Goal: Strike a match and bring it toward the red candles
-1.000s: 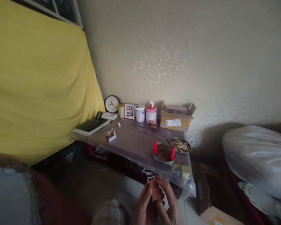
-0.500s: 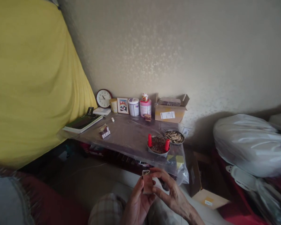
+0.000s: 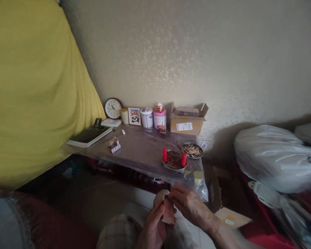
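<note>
Left hand [image 3: 153, 226] clamps a small pinkish-brown box [image 3: 168, 211]; the right hand [image 3: 189, 204] meets its top, grip unclear. Beyond them, a nearer dish [image 3: 175, 169] holds dark bits [image 3: 174, 159] and red cylinders [image 3: 184, 160], a farther dish [image 3: 194, 158] pale sticks [image 3: 191, 150].

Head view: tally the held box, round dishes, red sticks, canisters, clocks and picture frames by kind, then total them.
Held box: 1
Round dishes: 2
Red sticks: 2
Canisters: 2
Clock: 1
Picture frame: 1
Total: 9
</note>
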The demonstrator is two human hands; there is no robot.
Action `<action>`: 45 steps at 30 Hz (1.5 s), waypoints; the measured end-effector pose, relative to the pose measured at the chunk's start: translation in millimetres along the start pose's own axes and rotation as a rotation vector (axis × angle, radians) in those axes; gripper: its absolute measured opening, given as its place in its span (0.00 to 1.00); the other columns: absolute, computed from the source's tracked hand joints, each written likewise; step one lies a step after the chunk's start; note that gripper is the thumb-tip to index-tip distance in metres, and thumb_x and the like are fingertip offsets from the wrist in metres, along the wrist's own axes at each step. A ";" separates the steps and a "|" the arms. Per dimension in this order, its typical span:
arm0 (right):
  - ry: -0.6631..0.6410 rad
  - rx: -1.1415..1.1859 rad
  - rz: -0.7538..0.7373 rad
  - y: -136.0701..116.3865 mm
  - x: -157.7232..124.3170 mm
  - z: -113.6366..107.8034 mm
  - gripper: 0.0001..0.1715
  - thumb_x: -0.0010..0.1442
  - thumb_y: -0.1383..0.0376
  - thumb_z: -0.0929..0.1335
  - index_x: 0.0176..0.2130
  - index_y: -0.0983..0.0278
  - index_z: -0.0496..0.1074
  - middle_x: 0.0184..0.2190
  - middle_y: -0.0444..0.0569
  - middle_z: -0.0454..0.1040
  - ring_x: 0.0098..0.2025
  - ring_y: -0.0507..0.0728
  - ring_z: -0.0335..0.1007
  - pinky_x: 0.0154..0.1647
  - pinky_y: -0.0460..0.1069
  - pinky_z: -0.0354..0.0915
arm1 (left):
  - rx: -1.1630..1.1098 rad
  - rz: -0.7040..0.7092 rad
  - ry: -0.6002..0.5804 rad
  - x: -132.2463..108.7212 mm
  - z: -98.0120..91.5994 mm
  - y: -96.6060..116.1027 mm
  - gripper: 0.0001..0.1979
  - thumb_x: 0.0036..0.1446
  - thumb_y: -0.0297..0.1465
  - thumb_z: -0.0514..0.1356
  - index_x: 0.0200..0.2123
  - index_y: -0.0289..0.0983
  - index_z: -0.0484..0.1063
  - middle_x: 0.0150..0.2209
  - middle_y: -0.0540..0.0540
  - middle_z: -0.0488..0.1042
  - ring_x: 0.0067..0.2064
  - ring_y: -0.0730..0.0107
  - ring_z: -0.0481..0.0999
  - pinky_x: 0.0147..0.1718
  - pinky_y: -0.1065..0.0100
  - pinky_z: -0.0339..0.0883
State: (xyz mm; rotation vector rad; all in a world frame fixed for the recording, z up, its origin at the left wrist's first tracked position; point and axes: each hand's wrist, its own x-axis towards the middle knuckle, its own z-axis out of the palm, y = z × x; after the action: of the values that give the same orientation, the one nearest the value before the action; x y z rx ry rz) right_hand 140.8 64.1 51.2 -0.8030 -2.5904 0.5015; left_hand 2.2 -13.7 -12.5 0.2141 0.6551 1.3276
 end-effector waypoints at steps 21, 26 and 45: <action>-0.064 -0.175 -0.076 3.2 6.5 -16.4 0.08 0.64 0.71 0.60 0.33 0.65 0.66 0.29 0.45 0.69 0.29 0.52 0.64 0.30 0.46 0.61 | 0.010 0.020 -0.096 -2.1 -4.1 -0.6 0.13 0.55 0.34 0.60 0.45 0.40 0.74 0.36 0.45 0.78 0.33 0.69 0.76 0.32 0.68 0.64; -0.056 -0.097 -0.098 2.6 7.4 -20.5 0.10 0.65 0.71 0.59 0.36 0.64 0.68 0.32 0.47 0.69 0.32 0.52 0.66 0.33 0.46 0.63 | 0.009 0.024 -0.086 -1.6 -6.3 -3.6 0.16 0.55 0.34 0.61 0.47 0.38 0.72 0.36 0.43 0.79 0.33 0.68 0.76 0.32 0.67 0.65; 0.124 0.382 0.001 -4.3 7.6 -6.7 0.08 0.65 0.68 0.64 0.35 0.62 0.72 0.33 0.45 0.73 0.35 0.50 0.70 0.38 0.45 0.65 | 0.014 0.002 -0.063 -5.5 -2.4 -3.6 0.17 0.52 0.37 0.63 0.45 0.39 0.73 0.36 0.44 0.80 0.33 0.66 0.78 0.31 0.67 0.67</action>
State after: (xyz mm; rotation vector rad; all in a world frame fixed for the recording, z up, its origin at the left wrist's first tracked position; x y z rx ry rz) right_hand 136.0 66.8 60.7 -0.6791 -2.2798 0.8831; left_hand 3.3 -20.3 -14.5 0.2667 0.6116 1.3131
